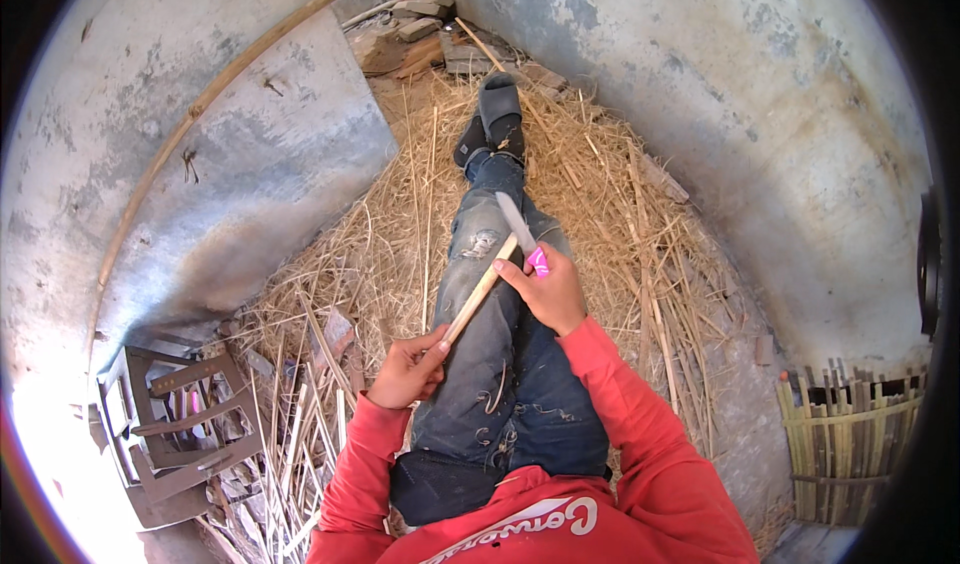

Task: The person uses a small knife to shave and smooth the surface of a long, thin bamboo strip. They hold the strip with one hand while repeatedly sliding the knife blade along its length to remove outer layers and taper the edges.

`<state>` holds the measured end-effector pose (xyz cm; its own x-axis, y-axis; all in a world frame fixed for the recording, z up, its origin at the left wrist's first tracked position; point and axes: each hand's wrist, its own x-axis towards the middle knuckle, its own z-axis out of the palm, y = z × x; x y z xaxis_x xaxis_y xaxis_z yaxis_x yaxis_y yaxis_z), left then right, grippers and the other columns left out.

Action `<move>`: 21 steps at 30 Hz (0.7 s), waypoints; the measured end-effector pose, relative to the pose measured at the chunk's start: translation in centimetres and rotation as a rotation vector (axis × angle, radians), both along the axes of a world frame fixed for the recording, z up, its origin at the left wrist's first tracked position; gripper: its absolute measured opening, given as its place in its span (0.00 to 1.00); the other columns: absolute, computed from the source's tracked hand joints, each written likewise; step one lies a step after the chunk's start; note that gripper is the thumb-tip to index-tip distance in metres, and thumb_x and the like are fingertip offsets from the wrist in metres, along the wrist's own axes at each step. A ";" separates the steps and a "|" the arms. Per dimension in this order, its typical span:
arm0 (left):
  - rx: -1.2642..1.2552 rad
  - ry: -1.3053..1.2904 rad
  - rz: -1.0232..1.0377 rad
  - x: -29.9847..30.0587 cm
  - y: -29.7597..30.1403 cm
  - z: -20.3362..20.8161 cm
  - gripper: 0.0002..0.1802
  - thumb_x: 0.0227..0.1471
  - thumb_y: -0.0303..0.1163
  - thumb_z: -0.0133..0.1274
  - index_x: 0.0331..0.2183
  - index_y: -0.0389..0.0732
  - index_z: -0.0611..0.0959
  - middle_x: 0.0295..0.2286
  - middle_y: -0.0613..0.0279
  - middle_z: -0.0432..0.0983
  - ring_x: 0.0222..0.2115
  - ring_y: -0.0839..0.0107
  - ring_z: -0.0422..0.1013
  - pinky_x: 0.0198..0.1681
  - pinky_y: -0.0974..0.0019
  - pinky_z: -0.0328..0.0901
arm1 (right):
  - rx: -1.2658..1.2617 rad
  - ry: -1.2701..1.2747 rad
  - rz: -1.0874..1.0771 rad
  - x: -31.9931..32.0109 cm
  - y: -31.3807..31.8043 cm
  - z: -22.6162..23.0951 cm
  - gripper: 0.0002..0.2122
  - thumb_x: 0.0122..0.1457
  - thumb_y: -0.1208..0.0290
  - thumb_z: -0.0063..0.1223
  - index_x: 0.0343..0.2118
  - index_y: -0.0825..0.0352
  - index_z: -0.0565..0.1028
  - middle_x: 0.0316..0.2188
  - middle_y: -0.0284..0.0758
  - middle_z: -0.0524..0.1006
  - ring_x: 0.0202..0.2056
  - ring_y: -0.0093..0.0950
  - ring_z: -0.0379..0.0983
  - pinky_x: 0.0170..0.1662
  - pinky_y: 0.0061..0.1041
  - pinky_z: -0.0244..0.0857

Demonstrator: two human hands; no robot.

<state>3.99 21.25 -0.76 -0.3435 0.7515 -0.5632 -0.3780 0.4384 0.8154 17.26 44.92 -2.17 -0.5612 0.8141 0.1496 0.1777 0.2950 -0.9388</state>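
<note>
My left hand (409, 369) is closed around the lower end of a pale split bamboo strip (476, 302), which slants up to the right above my legs. In my right hand (550, 289) is a knife (515, 219) with a pink handle, its wide blade pointing up and to the left. The right thumb presses on the strip's upper end, close beside the knife. Part of the handle is hidden by the fingers. Beneath both hands are my outstretched legs in worn blue jeans (465, 394), with curled shavings on them.
Straw-like shavings (390, 224) and long strips (645, 264) cover the ground around my legs. A wooden chair-like frame (190, 424) stands at the left. At the right is a woven bamboo basket (850, 444). A long bent pole (200, 99) leans along the left wall; bricks (420, 26) lie at the far end.
</note>
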 end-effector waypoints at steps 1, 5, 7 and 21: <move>-0.001 0.002 0.002 0.0 0.1 0.0 0.23 0.68 0.40 0.55 0.60 0.45 0.78 0.17 0.72 0.67 0.13 0.84 0.57 0.16 0.73 0.50 | -0.015 0.027 -0.038 -0.1 0.3 -0.3 0.23 0.54 0.52 0.72 0.21 0.66 0.71 0.16 0.30 0.71 0.20 0.20 0.65 0.25 0.27 0.61; 0.017 -0.070 -0.024 -0.1 0.2 0.4 0.23 0.68 0.41 0.53 0.61 0.46 0.77 0.16 0.73 0.63 0.13 0.83 0.55 0.16 0.74 0.49 | -0.007 0.145 -0.176 -0.9 2.0 -1.0 0.22 0.60 0.55 0.66 0.22 0.68 0.71 0.15 0.32 0.71 0.19 0.22 0.65 0.25 0.29 0.60; 0.031 -0.135 -0.041 -0.6 0.0 0.1 0.24 0.69 0.41 0.51 0.62 0.47 0.76 0.16 0.74 0.60 0.13 0.83 0.53 0.16 0.74 0.48 | 0.004 0.179 -0.197 -0.9 2.3 -0.6 0.20 0.64 0.57 0.62 0.23 0.68 0.71 0.15 0.33 0.71 0.19 0.23 0.65 0.25 0.31 0.59; 0.167 -0.544 -0.099 -2.1 -0.7 -0.9 0.24 0.73 0.44 0.41 0.65 0.49 0.69 0.18 0.75 0.50 0.13 0.84 0.45 0.14 0.76 0.43 | -0.112 0.087 0.193 1.9 0.3 1.5 0.18 0.71 0.54 0.50 0.34 0.67 0.75 0.19 0.31 0.70 0.23 0.24 0.68 0.28 0.27 0.60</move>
